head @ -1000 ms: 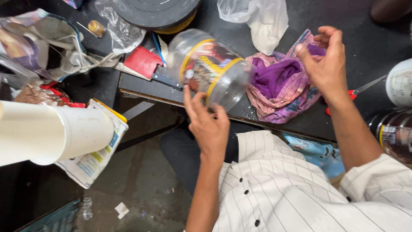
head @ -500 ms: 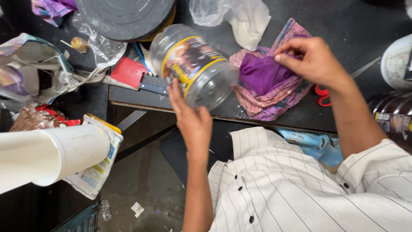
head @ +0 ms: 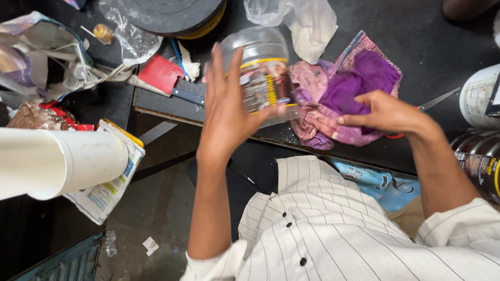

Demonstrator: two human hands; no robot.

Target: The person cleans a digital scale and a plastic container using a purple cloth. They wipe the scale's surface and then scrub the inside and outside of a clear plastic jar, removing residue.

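A clear plastic jar (head: 262,73) with a yellow-banded label is seen held upright in the upper centre of the frame, above the edge of the dark table (head: 416,31). It is cupped by the left hand (head: 226,112), whose fingers are spread wide around its side while the thumb is pressed to its front. The jar is judged light, stiff and rather smooth, so a broad grasp about its body looks soundest. To the right of centre, a purple cloth (head: 359,83) lying on a pink rag (head: 312,83) is pinched by the right hand (head: 388,112), fingers closed on the soft, limp fabric, the forearm angled in from the lower right. A white tube (head: 57,161) is seen at the left edge.
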